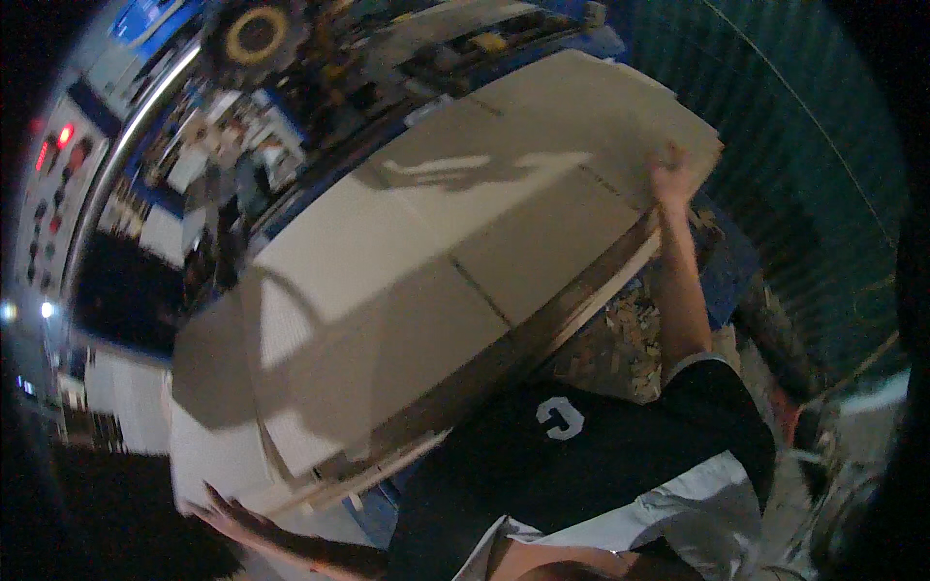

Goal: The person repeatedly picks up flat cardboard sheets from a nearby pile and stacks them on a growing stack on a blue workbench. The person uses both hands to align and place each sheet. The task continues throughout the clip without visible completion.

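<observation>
A large flat sheet of brown cardboard (387, 320), with dark slots and creases, lies slanted across the view, apparently on top of other sheets. At its near left corner is my left hand (232, 518), fingers spread beside the edge. My right arm reaches out to the far right end, where my right hand (670, 179) rests on the cardboard, or just over it, with fingers apart. It is slightly blurred. A hard shadow falls over much of the sheet.
Beyond the sheet stands a blue machine with a round dark wheel (254, 37) and a curved metal rail (121, 155). A control panel (58, 184) with red lights is at far left. Cardboard scraps (635, 334) litter the floor; a green corrugated wall (775, 126) rises at right.
</observation>
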A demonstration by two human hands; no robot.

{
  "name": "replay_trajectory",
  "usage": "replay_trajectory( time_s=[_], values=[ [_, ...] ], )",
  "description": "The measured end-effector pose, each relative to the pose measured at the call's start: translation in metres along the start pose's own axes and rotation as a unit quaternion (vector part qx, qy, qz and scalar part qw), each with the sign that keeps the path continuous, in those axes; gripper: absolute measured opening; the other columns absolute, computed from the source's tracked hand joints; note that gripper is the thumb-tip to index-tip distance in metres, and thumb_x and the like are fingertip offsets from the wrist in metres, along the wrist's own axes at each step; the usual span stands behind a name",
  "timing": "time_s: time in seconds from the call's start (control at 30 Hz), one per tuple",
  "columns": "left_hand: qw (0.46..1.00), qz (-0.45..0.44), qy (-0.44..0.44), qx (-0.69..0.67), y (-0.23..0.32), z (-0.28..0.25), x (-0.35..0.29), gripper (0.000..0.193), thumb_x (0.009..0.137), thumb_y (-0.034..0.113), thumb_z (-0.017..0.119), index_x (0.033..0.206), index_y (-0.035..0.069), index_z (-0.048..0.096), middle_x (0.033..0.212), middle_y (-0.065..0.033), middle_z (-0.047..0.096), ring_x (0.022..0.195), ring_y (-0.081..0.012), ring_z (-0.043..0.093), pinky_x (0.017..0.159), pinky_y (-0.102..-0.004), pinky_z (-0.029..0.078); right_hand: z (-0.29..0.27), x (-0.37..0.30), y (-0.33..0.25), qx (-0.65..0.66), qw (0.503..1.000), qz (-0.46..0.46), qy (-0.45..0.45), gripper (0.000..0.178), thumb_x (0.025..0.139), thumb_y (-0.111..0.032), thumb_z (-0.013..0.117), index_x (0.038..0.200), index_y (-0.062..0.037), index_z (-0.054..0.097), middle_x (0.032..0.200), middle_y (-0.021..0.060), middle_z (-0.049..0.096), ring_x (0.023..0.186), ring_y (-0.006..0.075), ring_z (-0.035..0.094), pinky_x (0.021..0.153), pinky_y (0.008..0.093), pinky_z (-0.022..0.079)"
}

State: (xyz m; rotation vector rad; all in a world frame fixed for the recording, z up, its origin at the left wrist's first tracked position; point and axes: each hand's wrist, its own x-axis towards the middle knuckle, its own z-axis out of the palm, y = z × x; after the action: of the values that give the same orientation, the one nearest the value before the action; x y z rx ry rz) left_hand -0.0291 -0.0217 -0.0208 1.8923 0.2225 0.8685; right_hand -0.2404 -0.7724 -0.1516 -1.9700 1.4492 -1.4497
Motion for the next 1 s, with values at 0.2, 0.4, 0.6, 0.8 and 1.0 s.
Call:
replay_trajectory(
  time_s=[0.2,0.4,0.6,0.8,1.0],
  values=[
    [0.971,0.033,0.018,-0.236,0.005,0.013,0.026,0.065,0.084,0.017,0.058,0.128,-0.004,0.016,0.132,-0.0192,0.030,0.114,-0.0272,0.043,0.095,-0.0379,0.038,-0.019,0.082,0.022,0.559,0.820,0.093,-0.086,0.043,0.075,-0.017,0.063,0.113,-0.0012,0.052,0.103,0.0076,0.057,0.096,0.0202,0.054,0.083,0.0360,0.044],
    [0.900,-0.223,-0.062,-0.368,-0.067,-0.002,0.009,0.020,0.081,0.008,0.057,0.095,-0.006,0.058,0.097,-0.0132,0.057,0.095,-0.0225,0.055,0.085,-0.0339,0.045,-0.124,0.001,-0.093,0.473,0.875,-0.048,-0.088,0.053,0.076,0.001,0.052,0.127,0.0034,0.038,0.119,0.0109,0.052,0.110,0.0211,0.050,0.093,0.0317,0.038],
    [0.988,-0.005,-0.136,-0.075,-0.044,0.017,-0.088,0.026,0.079,-0.001,0.053,0.104,0.000,0.060,0.101,-0.0162,0.059,0.099,-0.0283,0.055,0.089,-0.0346,0.042,-0.141,-0.127,-0.125,0.187,0.853,-0.409,-0.264,0.034,0.072,0.001,0.056,0.105,-0.0047,0.062,0.111,0.0118,0.060,0.103,0.0275,0.056,0.089,0.0405,0.042],
    [0.826,0.345,-0.437,0.093,0.027,0.060,-0.118,0.042,0.078,-0.001,0.049,0.119,0.007,0.055,0.132,-0.0121,0.046,0.124,-0.0308,0.040,0.104,-0.0455,0.029,-0.117,-0.142,-0.135,0.131,0.725,-0.552,-0.391,0.035,0.064,0.006,0.058,0.096,-0.0064,0.065,0.112,0.0099,0.061,0.108,0.0297,0.055,0.094,0.0458,0.040],
    [0.720,0.421,-0.509,0.211,0.042,0.070,-0.114,0.050,0.075,0.004,0.054,0.123,0.015,0.052,0.132,-0.0080,0.045,0.124,-0.0292,0.040,0.104,-0.0484,0.027,-0.115,-0.136,-0.147,0.100,0.711,-0.512,-0.472,0.036,0.067,0.005,0.058,0.100,-0.0084,0.065,0.112,0.0089,0.060,0.110,0.0302,0.052,0.096,0.0469,0.038]
  ],
)
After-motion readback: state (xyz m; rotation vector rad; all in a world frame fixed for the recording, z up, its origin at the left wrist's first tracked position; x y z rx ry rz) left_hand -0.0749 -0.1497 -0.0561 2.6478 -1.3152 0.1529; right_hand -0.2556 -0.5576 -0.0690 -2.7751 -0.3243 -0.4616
